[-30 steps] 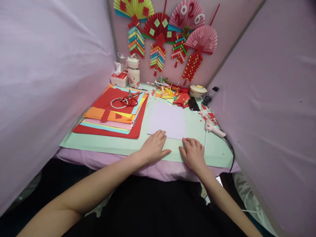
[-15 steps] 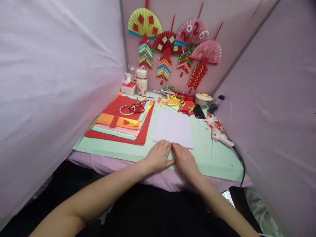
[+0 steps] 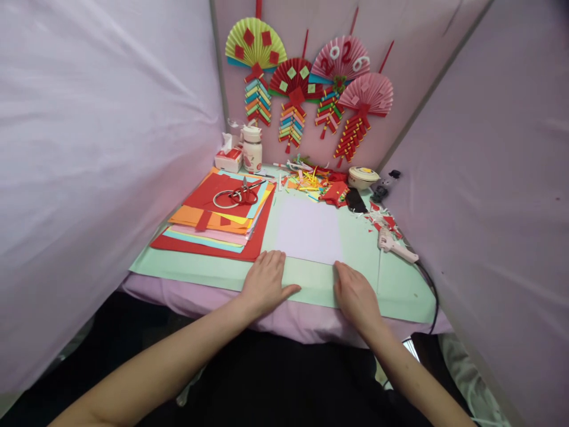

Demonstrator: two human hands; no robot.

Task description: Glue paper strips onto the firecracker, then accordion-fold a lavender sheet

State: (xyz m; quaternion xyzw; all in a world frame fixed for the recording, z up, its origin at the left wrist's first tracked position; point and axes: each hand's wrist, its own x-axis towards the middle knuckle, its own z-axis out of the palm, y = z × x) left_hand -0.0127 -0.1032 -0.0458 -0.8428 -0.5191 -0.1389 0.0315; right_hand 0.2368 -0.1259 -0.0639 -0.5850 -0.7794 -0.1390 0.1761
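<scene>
In the head view we take the middle of the flat, pale lilac paper sheet [image 3: 309, 230] as our clock centre; it lies on the pale green tabletop covering [image 3: 315, 283]. At seven o'clock we see the bare left hand [image 3: 265, 280], palm down, its fingers close together and its thumb spread away, the fingertips at the sheet's near-left corner. At five o'clock we find the bare right hand [image 3: 358, 295], fingers together, their tips at the near-right corner; we cannot tell whether they pinch the edge.

At nine o'clock we have a stack of red, orange, pink and blue paper [image 3: 202, 218], with red-handled metal scissors [image 3: 243, 194] on top, at ten. Around twelve we note a heap of yellow and multicoloured paper scraps [image 3: 309, 179], and beyond it four pleated paper fans hang on the pink wall. At three we see a white plastic glue gun [image 3: 396, 247].
</scene>
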